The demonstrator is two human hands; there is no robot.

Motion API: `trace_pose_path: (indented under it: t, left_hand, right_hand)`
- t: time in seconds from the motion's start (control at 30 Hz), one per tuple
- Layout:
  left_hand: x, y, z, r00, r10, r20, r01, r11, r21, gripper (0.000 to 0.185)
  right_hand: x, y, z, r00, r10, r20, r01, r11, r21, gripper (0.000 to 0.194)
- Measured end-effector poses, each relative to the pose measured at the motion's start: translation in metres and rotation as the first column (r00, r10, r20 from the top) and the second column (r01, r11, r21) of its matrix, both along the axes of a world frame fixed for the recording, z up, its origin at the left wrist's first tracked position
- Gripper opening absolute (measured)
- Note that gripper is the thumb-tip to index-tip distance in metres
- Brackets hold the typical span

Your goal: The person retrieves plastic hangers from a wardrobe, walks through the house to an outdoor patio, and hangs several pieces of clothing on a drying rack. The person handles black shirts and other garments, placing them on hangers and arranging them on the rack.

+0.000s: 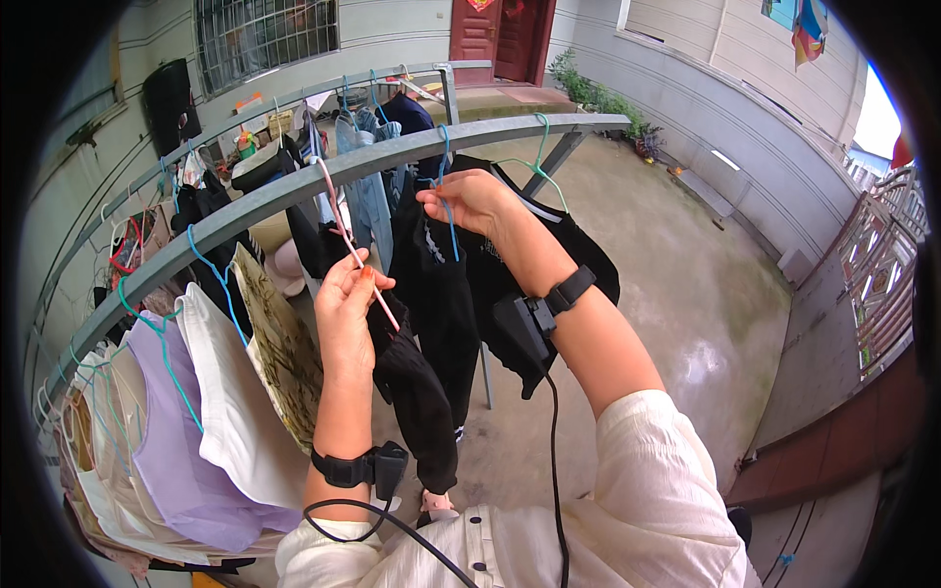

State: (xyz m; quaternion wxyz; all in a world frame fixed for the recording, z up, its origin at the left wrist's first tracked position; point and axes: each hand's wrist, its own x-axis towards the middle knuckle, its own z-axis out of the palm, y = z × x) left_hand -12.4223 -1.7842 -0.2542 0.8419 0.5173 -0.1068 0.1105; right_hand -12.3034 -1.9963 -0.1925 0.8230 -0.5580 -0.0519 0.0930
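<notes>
My left hand (349, 316) pinches the arm of a pink clothes hanger (337, 209) whose hook sits over the near metal rail (242, 191). From this hanger hang black trousers (423, 419). Higher and to the right, my right hand (470, 202) has its fingers at a blue clothes hanger (445, 158), hooked on the same rail; whether they grip it is hard to see. Another black garment with white trim (441, 294) hangs from the blue hanger. Beyond my right wrist, a black top (588, 253) hangs on a green hanger (540, 165).
Left along the rail hang a patterned garment (276, 345), a white garment (235, 411) and a lilac shirt (184, 441). Behind runs a second rail (257, 103) with more laundry, including jeans (364, 191). A concrete yard (691, 294) lies right, bordered by a metal gate (882, 287).
</notes>
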Motion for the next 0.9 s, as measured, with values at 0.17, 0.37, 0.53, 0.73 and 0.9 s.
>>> trace_pose_path:
  t: [0.17, 0.37, 0.53, 0.73, 0.9]
  left_hand:
    - [0.002, 0.006, -0.003, 1.000, 0.009, 0.009, -0.010, 0.999, 0.036, 0.028]
    - [0.004, 0.021, -0.008, 0.996, -0.084, -0.019, 0.085, 0.994, 0.063, 0.036]
    - [-0.043, -0.001, 0.022, 0.912, 0.321, 0.254, -0.383, 0.889, 0.252, 0.041]
    - [-0.139, -0.128, 0.029, 0.728, -0.148, 0.669, -0.139, 0.924, 0.356, 0.037]
    - [-0.210, -0.263, -0.086, 0.546, -0.822, -0.164, 0.730, 0.371, 0.574, 0.028]
  right_hand:
    - [-0.017, -0.006, 0.018, 0.979, -0.179, 0.097, 0.204, 0.891, -0.406, 0.049]
    - [-0.175, -0.053, 0.016, 0.937, -0.067, 0.344, 0.151, 0.963, -0.225, 0.039]
    - [-0.274, -0.142, -0.149, 0.905, -0.418, -0.079, 0.404, 0.903, -0.147, 0.030]
    - [-0.491, -0.188, -0.410, 0.272, -0.855, -0.442, 0.597, 0.510, -0.619, 0.027]
    - [-0.654, -0.143, -0.498, -0.181, -0.848, -0.499, 0.629, 0.290, -0.721, 0.023]
